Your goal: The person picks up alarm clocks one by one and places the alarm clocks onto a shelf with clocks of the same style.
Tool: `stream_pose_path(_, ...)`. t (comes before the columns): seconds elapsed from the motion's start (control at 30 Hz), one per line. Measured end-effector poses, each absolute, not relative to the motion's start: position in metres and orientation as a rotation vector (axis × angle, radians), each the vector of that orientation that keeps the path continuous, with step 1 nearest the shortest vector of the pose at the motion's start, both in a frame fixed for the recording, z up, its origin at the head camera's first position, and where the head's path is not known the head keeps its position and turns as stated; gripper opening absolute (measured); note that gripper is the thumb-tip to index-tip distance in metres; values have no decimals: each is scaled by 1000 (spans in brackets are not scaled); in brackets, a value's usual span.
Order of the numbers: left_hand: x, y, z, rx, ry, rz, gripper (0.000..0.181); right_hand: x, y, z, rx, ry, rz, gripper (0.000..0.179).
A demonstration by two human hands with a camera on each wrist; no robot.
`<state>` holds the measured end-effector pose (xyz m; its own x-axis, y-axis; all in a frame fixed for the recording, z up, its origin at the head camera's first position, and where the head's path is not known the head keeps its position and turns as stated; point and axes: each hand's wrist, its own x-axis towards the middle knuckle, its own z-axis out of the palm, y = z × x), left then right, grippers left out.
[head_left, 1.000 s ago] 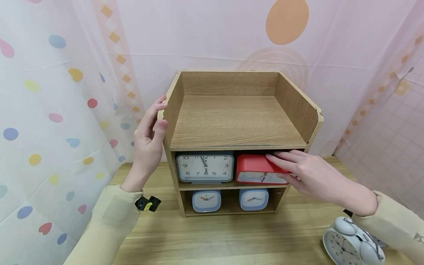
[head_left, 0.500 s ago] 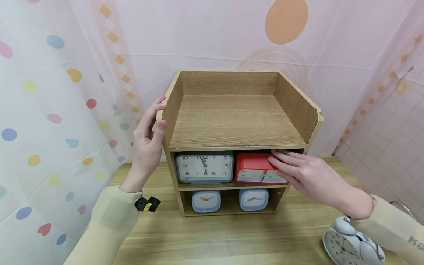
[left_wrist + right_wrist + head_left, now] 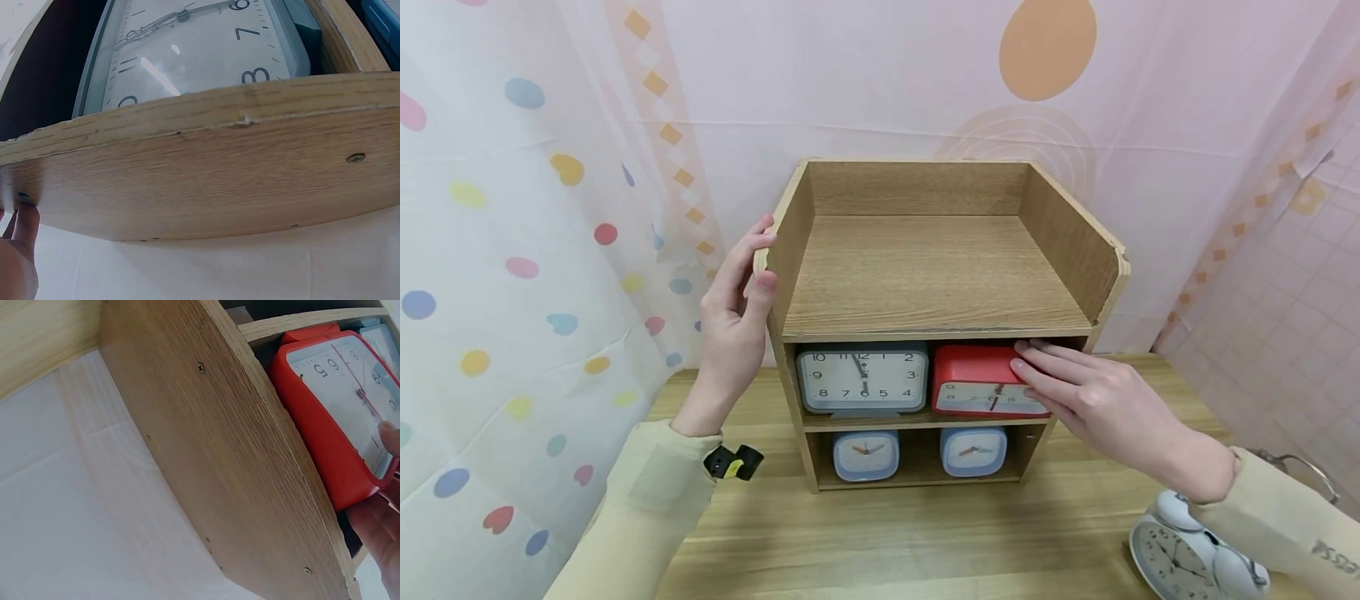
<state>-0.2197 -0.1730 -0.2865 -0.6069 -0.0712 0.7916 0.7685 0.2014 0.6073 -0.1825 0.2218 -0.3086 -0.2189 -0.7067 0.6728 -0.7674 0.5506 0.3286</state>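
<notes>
A red clock [image 3: 977,367] sits in the right half of the wooden shelf unit's [image 3: 940,267] middle level, its white face tilted. My right hand [image 3: 1097,400] holds it at its right end; in the right wrist view the thumb [image 3: 390,437] lies over the face and the fingers are at the top side. My left hand [image 3: 735,325] rests against the unit's left side panel, fingertips at its upper edge; in the left wrist view a fingertip [image 3: 26,225] touches the panel's outer face. Left of the red clock stands a grey-green clock [image 3: 863,379].
Two small light-blue clocks [image 3: 866,456] stand on the bottom level. A white twin-bell alarm clock [image 3: 1176,554] is on the wooden table [image 3: 880,542] at the lower right, partly behind my right sleeve. A patterned curtain [image 3: 880,75] hangs close behind the unit.
The red clock has swung slightly so more of its face shows. My right hand has shifted a little right along its top. My left hand stays in place.
</notes>
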Motion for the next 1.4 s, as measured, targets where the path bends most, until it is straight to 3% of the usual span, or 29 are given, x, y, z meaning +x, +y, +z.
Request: stream_pose_path(1.4,-223,-174,-288,-663,-1753,-1501,71,-201,212,-318,1102,-1912,-7,47)
